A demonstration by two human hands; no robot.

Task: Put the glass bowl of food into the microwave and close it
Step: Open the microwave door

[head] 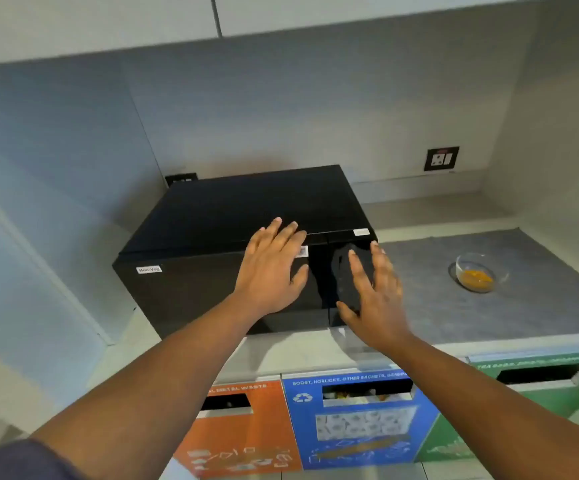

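Note:
A black microwave [211,216] stands on the counter with its door shut. My left hand [274,268] lies flat with fingers spread at the top right of the door. My right hand [374,292] is open in front of the control panel at the microwave's right side. Neither hand holds anything. A small glass bowl [478,271] with yellow-orange food sits on a grey mat [523,306], to the right of the microwave and apart from both hands.
A wall socket [441,158] is on the back wall above the counter. Below the counter edge are orange [246,431], blue [357,420] and green [530,393] waste bins with slots. Cabinets hang overhead.

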